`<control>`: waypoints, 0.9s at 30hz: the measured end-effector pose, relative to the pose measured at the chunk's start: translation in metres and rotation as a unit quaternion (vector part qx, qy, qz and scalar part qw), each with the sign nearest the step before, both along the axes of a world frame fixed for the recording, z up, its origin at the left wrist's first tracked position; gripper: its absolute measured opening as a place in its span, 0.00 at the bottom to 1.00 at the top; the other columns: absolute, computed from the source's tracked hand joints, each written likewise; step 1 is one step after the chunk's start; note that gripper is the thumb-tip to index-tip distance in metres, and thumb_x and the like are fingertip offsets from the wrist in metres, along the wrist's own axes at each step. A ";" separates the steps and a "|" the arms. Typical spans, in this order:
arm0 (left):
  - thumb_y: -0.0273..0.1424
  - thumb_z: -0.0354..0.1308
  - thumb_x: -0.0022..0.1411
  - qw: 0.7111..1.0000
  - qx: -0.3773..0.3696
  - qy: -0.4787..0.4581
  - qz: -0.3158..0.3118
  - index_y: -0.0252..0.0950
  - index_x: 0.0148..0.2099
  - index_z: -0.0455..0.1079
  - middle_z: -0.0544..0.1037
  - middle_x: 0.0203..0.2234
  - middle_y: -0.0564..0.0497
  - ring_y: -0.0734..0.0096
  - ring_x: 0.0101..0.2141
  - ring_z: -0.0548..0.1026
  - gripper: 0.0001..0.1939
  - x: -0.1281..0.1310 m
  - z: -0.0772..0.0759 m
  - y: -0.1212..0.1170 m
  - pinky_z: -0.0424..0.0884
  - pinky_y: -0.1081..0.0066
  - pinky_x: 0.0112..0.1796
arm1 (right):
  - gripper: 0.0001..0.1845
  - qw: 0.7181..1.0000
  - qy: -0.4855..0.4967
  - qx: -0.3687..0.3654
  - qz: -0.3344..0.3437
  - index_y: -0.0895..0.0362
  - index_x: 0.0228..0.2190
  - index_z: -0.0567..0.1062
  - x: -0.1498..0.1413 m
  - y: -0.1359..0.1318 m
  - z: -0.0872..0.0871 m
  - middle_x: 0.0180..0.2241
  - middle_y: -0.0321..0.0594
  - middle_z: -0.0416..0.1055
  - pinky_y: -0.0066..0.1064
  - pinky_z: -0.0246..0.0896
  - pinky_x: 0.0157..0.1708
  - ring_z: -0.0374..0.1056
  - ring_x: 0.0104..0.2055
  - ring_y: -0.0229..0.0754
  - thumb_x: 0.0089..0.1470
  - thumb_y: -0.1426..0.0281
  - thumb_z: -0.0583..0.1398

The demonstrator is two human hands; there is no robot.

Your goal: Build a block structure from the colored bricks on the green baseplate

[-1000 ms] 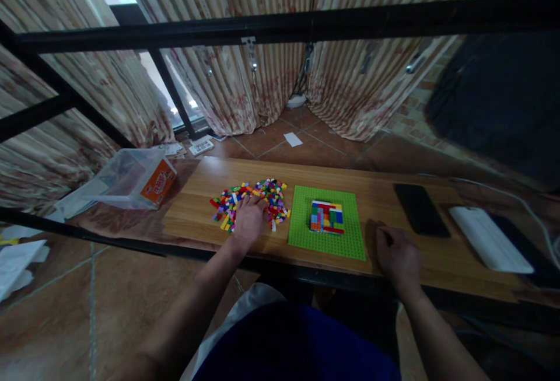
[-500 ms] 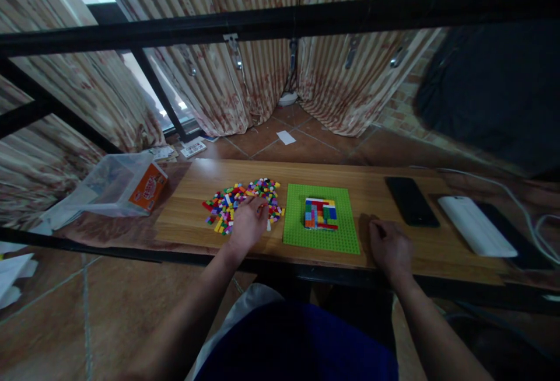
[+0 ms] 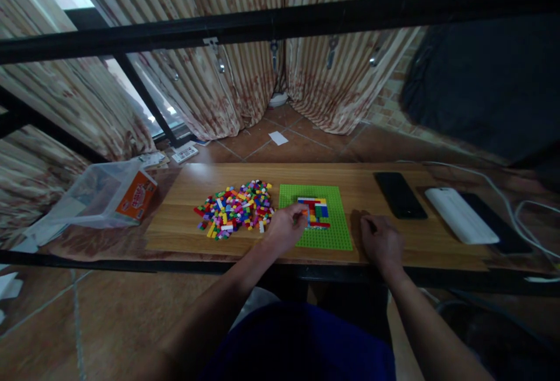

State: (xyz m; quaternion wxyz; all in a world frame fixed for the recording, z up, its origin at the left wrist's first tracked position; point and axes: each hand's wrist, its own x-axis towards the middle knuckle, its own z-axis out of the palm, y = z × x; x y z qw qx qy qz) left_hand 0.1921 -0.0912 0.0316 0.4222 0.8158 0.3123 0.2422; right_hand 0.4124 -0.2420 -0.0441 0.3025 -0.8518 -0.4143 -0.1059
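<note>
My left hand (image 3: 286,229) reaches over the left side of a small multicoloured block of building bricks (image 3: 322,210) on a green baseplate (image 3: 339,235). Its thumb and fingertips are pinched together at the block's left edge and cover part of it. Whatever is between them is too small to make out. Loosely curled on the table, just right of the baseplate, lies my right hand (image 3: 382,244), with nothing visible in it. A spread heap of loose bricks (image 3: 236,209) in many colours lies to the left of the baseplate.
The wooden board (image 3: 175,223) carries a black phone (image 3: 400,195) on the right. Beyond it are a white power bank (image 3: 461,216), a second dark flat device (image 3: 503,223) and a white cable (image 3: 492,179). A clear plastic box (image 3: 94,197) stands at the left. A black bar (image 3: 245,28) crosses above.
My left hand has moved right, from the brick heap to the left side of the brick block. My right hand stays curled beside the baseplate. The whole view has shifted slightly.
</note>
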 end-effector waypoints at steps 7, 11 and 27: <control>0.29 0.51 0.64 0.999 0.015 0.034 0.005 0.40 0.50 0.74 0.82 0.34 0.52 0.73 0.27 0.75 0.15 0.008 -0.003 -0.001 0.71 0.72 0.35 | 0.24 1.000 0.010 0.001 -0.009 0.58 0.34 0.79 -0.002 0.001 0.002 0.34 0.49 0.76 0.34 0.59 0.34 0.69 0.34 0.46 0.62 0.56 0.49; 0.27 0.53 0.63 1.000 -0.024 -0.012 0.002 0.38 0.44 0.73 0.82 0.37 0.51 0.71 0.36 0.78 0.10 0.011 -0.005 -0.002 0.73 0.71 0.39 | 0.24 1.000 0.020 0.009 -0.008 0.58 0.34 0.79 -0.004 0.002 0.003 0.35 0.49 0.76 0.34 0.60 0.34 0.69 0.35 0.46 0.63 0.57 0.49; 0.31 0.58 0.59 0.970 -0.222 -0.100 0.005 0.36 0.41 0.76 0.79 0.29 0.54 0.75 0.30 0.75 0.09 0.012 -0.004 -0.002 0.73 0.73 0.35 | 0.23 0.999 0.032 0.002 -0.014 0.57 0.33 0.78 -0.007 0.003 0.008 0.34 0.48 0.75 0.34 0.59 0.34 0.69 0.34 0.45 0.63 0.57 0.49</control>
